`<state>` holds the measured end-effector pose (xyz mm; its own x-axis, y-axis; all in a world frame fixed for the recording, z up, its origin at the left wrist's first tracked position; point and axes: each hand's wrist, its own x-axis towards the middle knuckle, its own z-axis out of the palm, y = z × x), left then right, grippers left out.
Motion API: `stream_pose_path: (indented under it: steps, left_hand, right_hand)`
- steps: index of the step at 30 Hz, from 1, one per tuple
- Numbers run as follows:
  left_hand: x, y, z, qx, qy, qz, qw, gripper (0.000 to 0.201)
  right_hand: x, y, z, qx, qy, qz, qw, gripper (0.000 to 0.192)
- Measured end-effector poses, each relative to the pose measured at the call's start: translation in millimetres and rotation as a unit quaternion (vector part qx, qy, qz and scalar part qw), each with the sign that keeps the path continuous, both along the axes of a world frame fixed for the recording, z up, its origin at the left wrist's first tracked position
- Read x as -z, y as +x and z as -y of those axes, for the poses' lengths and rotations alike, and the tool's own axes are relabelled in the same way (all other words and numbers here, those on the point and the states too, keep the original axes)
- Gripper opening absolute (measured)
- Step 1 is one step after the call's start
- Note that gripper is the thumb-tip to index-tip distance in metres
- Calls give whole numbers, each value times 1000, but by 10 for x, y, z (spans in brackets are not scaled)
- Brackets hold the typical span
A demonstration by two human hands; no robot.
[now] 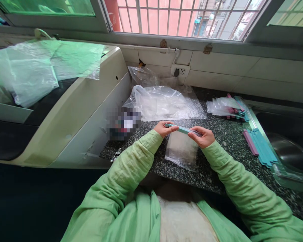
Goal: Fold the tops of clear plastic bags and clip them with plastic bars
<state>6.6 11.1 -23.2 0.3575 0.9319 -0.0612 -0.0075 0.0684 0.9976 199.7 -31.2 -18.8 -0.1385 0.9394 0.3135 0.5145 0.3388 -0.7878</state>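
Two hands' grip at opposite ends of teal strip (pixel 183 129), bag (pixel 181 148) below.

A home kitchen, used here for small packing work. The worktop (pixel 217 134) is speckled dark stone, with a steel sink (pixel 290 151) sunk into its right end. A white tiled wall behind it carries a power socket (pixel 180 71), below a barred window (pixel 176 16) looking onto neighbouring buildings. A cream appliance (pixel 91 107) stands off the worktop's left edge, and clear plastic bags (pixel 164 102) lie at the back edge.
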Motion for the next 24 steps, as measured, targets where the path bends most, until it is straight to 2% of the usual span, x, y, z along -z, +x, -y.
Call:
stream_pose_path:
  steps: [6, 13, 19, 24]
  left_hand:
    - [108, -33, -106, -97, -1, 73, 993, 49]
    - [64, -44, -116, -142, 15, 116, 983, 45]
    - [11, -27, -72, -178, 27, 109, 978, 43]
    - [-2, -23, -59, -180, 26, 113, 977, 42]
  right_hand:
    - [51, -5, -82, 33, -43, -136, 989, 40]
    - [120, -12, -54, 35, -56, -98, 993, 25]
    - [136, -46, -44, 70, -48, -93, 992, 26]
    - [191, -49, -71, 87, -45, -97, 991, 28]
